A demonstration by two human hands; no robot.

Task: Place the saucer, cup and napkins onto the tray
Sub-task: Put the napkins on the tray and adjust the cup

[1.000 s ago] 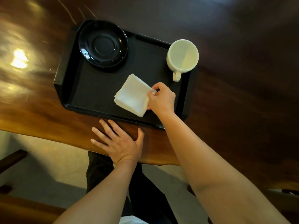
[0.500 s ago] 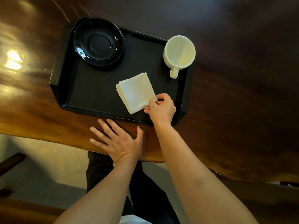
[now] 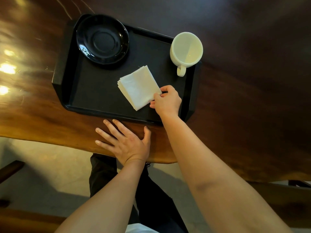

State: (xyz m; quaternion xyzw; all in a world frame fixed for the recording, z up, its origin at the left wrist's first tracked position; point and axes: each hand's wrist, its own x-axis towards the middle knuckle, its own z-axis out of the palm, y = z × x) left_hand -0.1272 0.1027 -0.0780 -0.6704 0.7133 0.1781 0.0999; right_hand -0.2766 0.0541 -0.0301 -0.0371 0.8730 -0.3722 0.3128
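Note:
A black tray [image 3: 94, 96] lies on the wooden table. A glossy black saucer [image 3: 102, 39] rests in the tray's far left corner. A white cup [image 3: 186, 48] stands upright in the far right corner, handle toward me. A stack of white napkins [image 3: 138, 87] lies flat in the middle of the tray. My right hand [image 3: 166, 100] pinches the stack's near right corner between thumb and fingers. My left hand [image 3: 124, 142] lies flat on the table just in front of the tray, fingers spread, holding nothing.
The dark wooden table [image 3: 252, 98] stretches away to the right and the far side; its near edge runs just under my left hand. Below it are a pale floor [image 3: 47, 169] and my dark trousers [image 3: 104, 175].
The napkin stack has turned and settled flat on the tray. My right hand has slid from the stack's right side to its near right corner. The left hand has not moved.

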